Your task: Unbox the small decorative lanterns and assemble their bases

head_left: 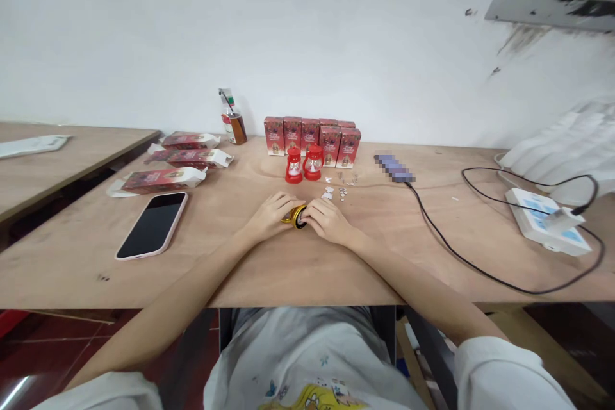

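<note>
My left hand and my right hand meet at the middle of the wooden table. Together they grip a small gold and black lantern piece, mostly hidden between the fingers. Both hands have curled fingers closed round it. Just beyond them stand two small red toy lanterns, upright and side by side. A scatter of tiny white and silver parts lies right of the lanterns, close to my right hand.
Several red boxes stand in a row by the wall. Flat unfolded red cartons and a phone lie at left. A small bottle stands behind. A black cable runs to a white power strip at right.
</note>
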{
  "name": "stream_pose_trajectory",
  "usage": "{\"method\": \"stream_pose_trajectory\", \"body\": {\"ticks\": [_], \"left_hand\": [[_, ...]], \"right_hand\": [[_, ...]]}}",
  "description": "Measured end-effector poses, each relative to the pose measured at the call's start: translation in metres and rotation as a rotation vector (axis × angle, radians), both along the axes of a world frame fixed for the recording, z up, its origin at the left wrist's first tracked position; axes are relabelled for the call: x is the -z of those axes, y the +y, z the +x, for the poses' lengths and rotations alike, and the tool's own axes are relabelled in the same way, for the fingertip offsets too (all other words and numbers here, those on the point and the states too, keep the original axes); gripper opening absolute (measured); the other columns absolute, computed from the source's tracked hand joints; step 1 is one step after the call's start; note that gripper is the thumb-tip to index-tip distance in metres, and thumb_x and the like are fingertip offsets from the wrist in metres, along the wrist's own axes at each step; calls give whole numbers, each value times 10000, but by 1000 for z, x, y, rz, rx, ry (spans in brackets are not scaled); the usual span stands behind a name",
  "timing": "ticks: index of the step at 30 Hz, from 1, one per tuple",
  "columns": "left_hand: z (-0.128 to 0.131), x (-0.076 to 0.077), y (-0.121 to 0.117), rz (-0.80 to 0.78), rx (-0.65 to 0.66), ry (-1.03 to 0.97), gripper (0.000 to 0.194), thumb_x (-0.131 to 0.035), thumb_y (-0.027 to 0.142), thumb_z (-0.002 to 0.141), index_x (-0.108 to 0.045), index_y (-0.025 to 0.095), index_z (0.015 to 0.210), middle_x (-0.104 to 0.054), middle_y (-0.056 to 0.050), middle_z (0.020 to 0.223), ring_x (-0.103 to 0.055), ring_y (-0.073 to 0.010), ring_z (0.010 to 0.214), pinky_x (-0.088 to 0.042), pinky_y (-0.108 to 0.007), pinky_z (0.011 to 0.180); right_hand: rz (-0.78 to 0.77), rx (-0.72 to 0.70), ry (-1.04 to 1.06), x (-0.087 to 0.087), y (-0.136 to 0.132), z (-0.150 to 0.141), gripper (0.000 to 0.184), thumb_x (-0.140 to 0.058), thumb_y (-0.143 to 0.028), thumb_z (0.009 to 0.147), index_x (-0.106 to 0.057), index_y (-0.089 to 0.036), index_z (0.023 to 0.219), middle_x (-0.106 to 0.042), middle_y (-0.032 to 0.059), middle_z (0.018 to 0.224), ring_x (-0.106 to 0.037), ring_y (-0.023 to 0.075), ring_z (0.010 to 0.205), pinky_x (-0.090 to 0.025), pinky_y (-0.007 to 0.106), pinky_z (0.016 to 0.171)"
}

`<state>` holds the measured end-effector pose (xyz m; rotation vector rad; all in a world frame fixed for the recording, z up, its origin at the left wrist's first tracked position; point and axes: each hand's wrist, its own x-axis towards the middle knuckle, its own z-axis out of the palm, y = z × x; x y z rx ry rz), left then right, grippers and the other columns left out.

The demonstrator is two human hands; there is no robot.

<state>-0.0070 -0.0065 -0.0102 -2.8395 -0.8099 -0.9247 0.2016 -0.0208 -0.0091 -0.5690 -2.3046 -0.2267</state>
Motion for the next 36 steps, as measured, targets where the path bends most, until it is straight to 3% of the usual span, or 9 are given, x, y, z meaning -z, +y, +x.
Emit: {"method": "stream_pose_trajectory", "body": {"ticks": [7, 16, 23, 36], "left_hand": [[-1, -2, 0, 17, -1, 3, 411, -551, 365, 858, -517, 149, 1205, -616, -123, 1085, -537, -227, 1016, -456, -378, 894], [2, -6, -3, 29, -11, -38, 404, -552, 354, 858, -508, 159, 1209, -627, -106, 1038, -551, -216, 960, -468, -365, 854], [1, -4, -3, -15, -8, -6, 389, -545, 358, 862, -528, 165, 1199, -622, -109, 1079, -537, -221, 1010, -454, -374, 895], [2, -2, -3, 19, -6, 20, 400, -556, 369, 856, -534, 149, 1188, -626, -112, 1074, -526, -226, 1018, -449, -373, 894]], "right_hand": [[-26, -1, -33, 4, 1, -1, 207, -410, -222, 933, -567, -167, 809, -595, 77, 808, -501, 176, 757, -412, 301, 705], [-53, -21, 131, 9, 2, -1, 170, -453, -246, 925, -589, -170, 857, -635, 72, 822, -558, 166, 769, -458, 292, 726], [-112, -29, 80, 8, 2, 0, 186, -437, -244, 929, -568, -177, 816, -630, 64, 810, -546, 163, 755, -441, 292, 712], [-61, -21, -13, 3, 1, 2, 182, -435, -232, 923, -534, -172, 783, -585, 60, 774, -478, 163, 699, -407, 274, 669]]}}
